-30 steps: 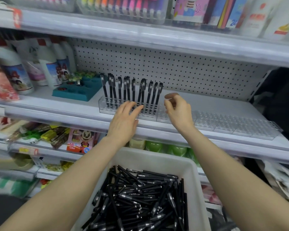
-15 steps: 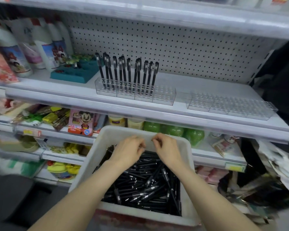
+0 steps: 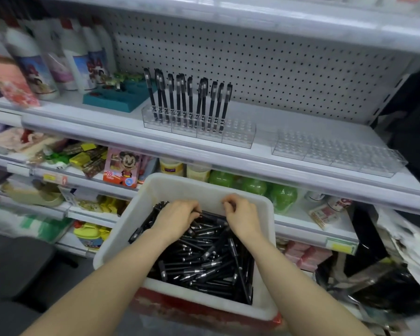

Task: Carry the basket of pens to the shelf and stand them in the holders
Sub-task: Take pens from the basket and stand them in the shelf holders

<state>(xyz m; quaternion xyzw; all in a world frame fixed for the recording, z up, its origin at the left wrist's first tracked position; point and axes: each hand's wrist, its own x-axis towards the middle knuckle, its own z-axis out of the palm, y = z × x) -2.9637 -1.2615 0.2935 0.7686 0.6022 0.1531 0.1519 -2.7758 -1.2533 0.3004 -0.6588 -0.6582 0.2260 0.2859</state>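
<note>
A white plastic basket [image 3: 199, 187] stands below the shelf, filled with several loose black pens [image 3: 209, 258]. Both my hands are inside it at its far end. My left hand [image 3: 177, 218] lies on the pile with its fingers curled around a pen. My right hand [image 3: 240, 215] has its fingers curled in over the pens near the far wall; whether it holds one is hidden. On the shelf above, a clear holder [image 3: 199, 127] has several black pens [image 3: 187, 98] standing in its left part. A second clear holder [image 3: 337, 154] further right holds none.
A teal tray [image 3: 114, 100] and white bottles [image 3: 78, 59] stand left of the holders. A pegboard back wall [image 3: 264, 69] rises behind them. Lower shelves carry green containers [image 3: 252, 185], snack packs and a pink box [image 3: 121, 168]. Dark clutter lies at the right.
Both hands dropped from the shelf holder down into the basket. Since half a second ago they have dug further into the pens, the left closing on one.
</note>
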